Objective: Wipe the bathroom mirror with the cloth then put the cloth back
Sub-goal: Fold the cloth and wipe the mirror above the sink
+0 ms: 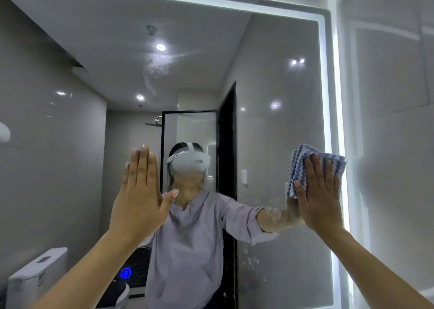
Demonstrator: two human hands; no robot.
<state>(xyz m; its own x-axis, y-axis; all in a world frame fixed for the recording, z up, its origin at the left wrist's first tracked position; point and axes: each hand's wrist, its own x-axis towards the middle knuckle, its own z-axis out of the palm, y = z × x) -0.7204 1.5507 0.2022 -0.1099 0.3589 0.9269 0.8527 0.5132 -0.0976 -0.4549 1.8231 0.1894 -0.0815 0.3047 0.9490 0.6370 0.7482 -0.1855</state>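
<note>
Right hand (319,196) presses the folded cloth (297,168) flat under straight fingers (315,168), spreading pressure on the mirror (270,85); left hand (141,196), fingers released and flat, apparently braces beside it.

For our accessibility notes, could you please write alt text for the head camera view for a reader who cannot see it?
A person's right hand presses a folded blue-and-white cloth against a lit bathroom mirror near its right edge. The left hand is raised open in front of the mirror, and water spots show below the cloth.
</note>
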